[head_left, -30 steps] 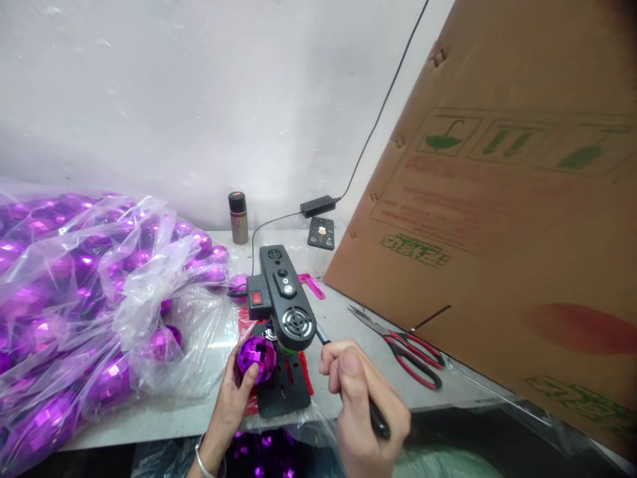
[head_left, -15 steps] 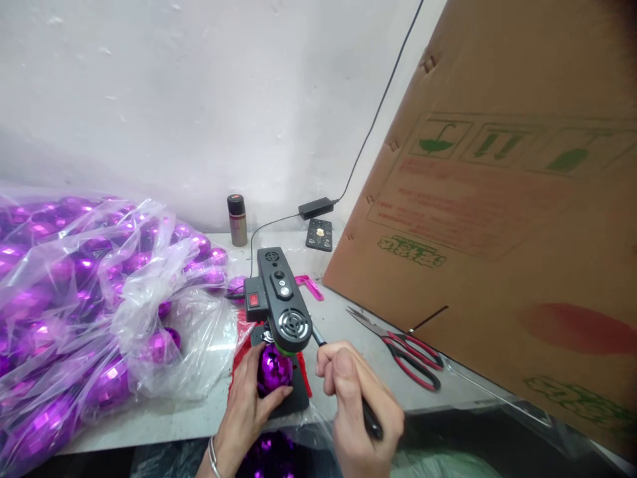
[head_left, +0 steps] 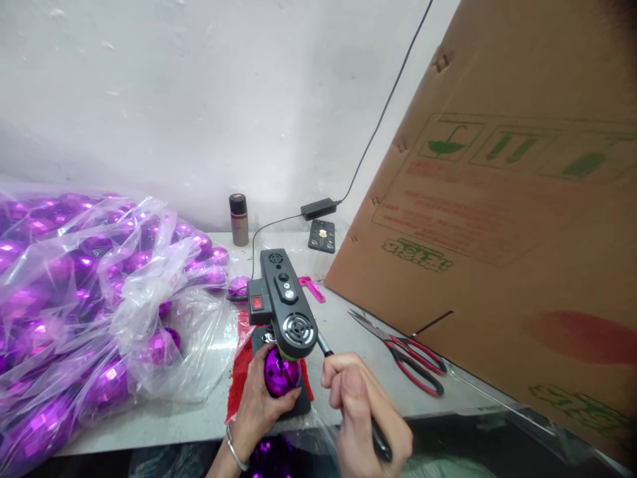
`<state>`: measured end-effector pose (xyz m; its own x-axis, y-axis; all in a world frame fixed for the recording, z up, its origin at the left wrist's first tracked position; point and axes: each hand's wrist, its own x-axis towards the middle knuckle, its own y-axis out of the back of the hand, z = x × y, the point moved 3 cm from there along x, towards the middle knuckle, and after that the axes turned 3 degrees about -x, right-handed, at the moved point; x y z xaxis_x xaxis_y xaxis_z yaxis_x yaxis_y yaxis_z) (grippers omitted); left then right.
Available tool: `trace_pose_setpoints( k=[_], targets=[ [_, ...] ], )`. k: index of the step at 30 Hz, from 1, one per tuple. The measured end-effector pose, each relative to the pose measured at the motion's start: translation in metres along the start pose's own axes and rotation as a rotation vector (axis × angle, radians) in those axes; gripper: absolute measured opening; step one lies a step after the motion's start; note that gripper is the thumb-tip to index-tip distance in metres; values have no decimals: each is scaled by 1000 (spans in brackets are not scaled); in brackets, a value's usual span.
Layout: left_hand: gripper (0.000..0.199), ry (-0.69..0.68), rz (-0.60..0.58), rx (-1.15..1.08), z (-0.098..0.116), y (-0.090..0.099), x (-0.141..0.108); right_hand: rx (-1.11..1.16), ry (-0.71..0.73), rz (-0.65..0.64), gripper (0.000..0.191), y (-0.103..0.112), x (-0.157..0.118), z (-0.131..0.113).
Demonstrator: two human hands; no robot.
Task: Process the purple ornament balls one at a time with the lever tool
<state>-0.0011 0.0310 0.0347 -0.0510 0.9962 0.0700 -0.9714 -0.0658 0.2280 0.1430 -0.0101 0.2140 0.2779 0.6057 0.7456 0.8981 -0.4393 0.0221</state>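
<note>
My left hand [head_left: 261, 395], with a metal bangle at the wrist, grips a shiny purple faceted ball [head_left: 281, 373] between thumb and fingers. The ball sits beneath the round front end of a black press-like machine [head_left: 287, 302], whose side box carries a red switch. A metal lever with a black handle [head_left: 382, 443] juts from the machine's right side. Wrapped round that handle is my right hand [head_left: 365, 415]. A red cloth [head_left: 239, 378] lies under the machine's black base. The machine covers the top of the ball.
A clear plastic bag [head_left: 149, 292] full of purple balls fills the left side. Red-handled scissors [head_left: 415, 362] lie right, beside a large cardboard box [head_left: 497, 199]. Behind stand a small bottle [head_left: 239, 220], a black power adapter [head_left: 319, 208] and a dark patterned card-like thing [head_left: 322, 236].
Both hands appear slightly lower and further right, along with most of the scene. The ball in my left hand has turned, and a dark spot now shows on its upper side.
</note>
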Motion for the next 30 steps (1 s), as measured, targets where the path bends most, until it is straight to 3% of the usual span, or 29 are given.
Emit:
trace_pose_setpoints(
  k=[8, 21, 30],
  targets=[
    [80, 24, -2, -3, -3, -3, 0, 3, 47, 132, 43, -4, -17, 15],
    [82, 36, -43, -3, 8, -1, 0, 2, 34, 105, 43, -3, -20, 20],
    [80, 14, -17, 18, 1, -3, -1, -18, 52, 101, 48, -4, -20, 20]
  ],
)
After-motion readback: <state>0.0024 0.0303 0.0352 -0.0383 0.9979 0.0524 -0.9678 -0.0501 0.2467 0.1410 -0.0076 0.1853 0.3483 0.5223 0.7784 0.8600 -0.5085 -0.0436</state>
